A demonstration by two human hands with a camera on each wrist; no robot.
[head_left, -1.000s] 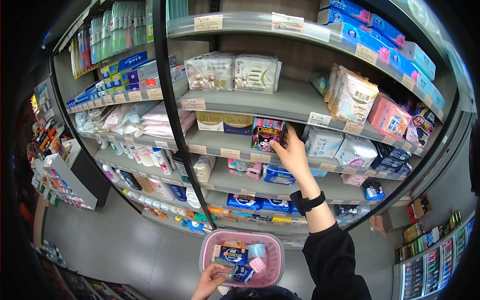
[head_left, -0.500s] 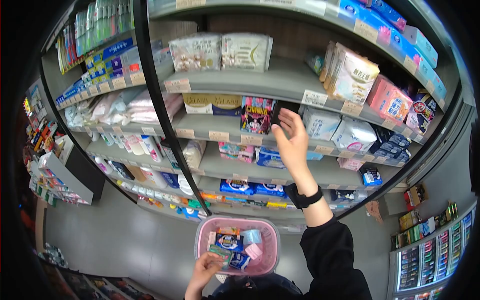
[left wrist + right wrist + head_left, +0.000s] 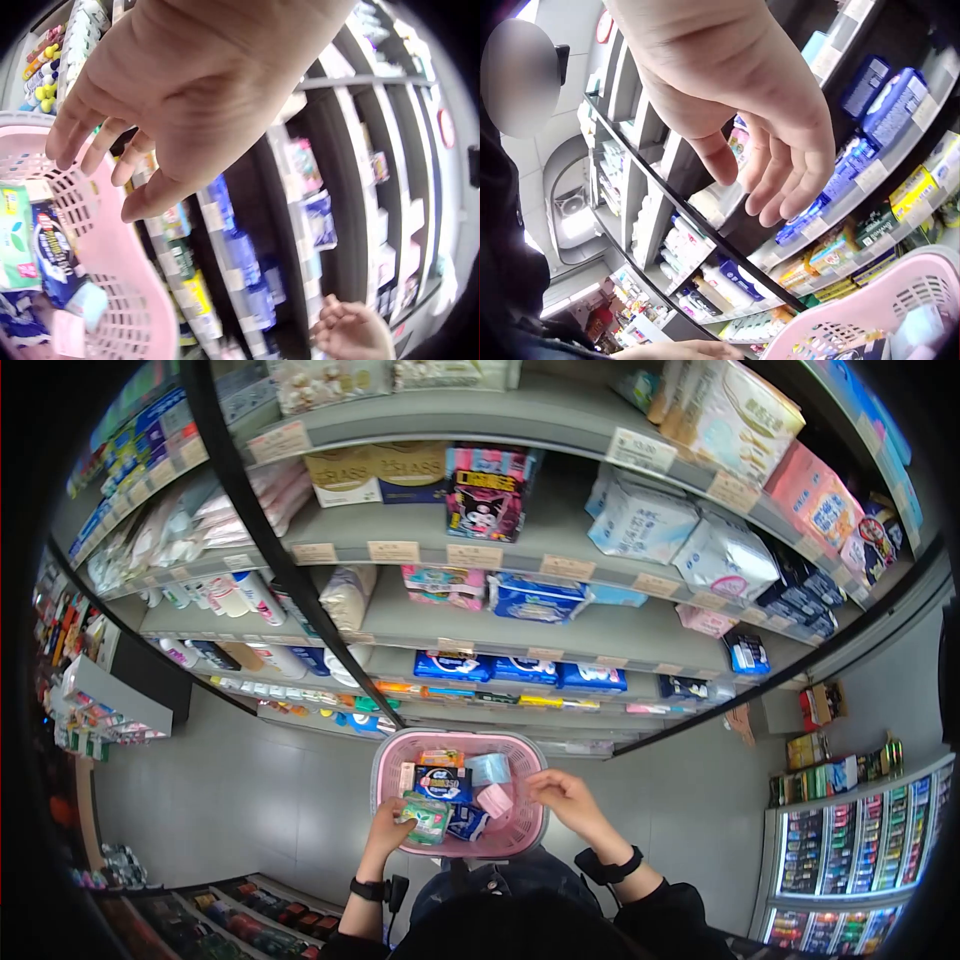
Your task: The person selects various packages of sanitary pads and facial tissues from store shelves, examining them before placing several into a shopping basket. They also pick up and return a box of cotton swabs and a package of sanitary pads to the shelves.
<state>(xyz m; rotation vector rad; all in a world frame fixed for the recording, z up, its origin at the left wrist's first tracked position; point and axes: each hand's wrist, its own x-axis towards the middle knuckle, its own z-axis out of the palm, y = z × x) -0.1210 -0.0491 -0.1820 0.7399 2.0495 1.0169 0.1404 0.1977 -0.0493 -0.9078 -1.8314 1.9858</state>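
Note:
A pink plastic basket [image 3: 540, 822] sits low in front of the person. My left hand [image 3: 384, 830] is at its left side, beside a green pack [image 3: 428, 820]; the fingers are loosely bent and hold nothing in the left wrist view. Also inside are a dark blue pack [image 3: 442, 784], a light blue pack [image 3: 489, 768] and a small pink pack [image 3: 494, 800]. My right hand [image 3: 565, 800] hovers by the basket's right rim, empty, fingers loosely bent. A black and pink box with a cartoon figure [image 3: 484, 508] stands on the shelf in front.
Shelves [image 3: 380, 525] curve across the front, with dark upright posts [image 3: 250, 510]. White and blue packs [image 3: 640, 520] stand right of the black and pink box. Grey floor [image 3: 260, 790] lies below. A lit rack of small goods [image 3: 850, 850] is at the right.
My right hand has let go of the black and pink box and come down to the basket's right side. The box stays on the shelf. The head view has tilted downward.

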